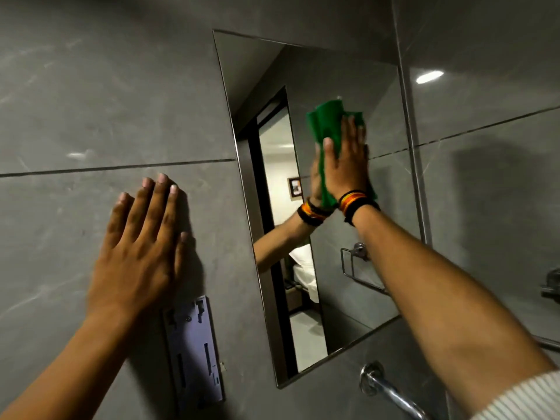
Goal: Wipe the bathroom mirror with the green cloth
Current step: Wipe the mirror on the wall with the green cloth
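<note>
The rectangular bathroom mirror (342, 292) hangs on the grey tiled wall, right of centre. My right hand (348, 159) lies flat against its upper middle and presses the green cloth (324, 119) onto the glass. The cloth sticks out above and to the left of my fingers. Coloured bands circle that wrist. The mirror reflects the hand, the arm and a doorway. My left hand (142, 244) rests flat on the wall tile left of the mirror, fingers spread and holding nothing.
A pale plastic wall bracket (194, 350) is fixed below my left hand. A chrome tap spout (391, 389) juts out under the mirror. Another chrome fitting (550, 286) sits at the right edge. The corner of the side wall runs along the mirror's right side.
</note>
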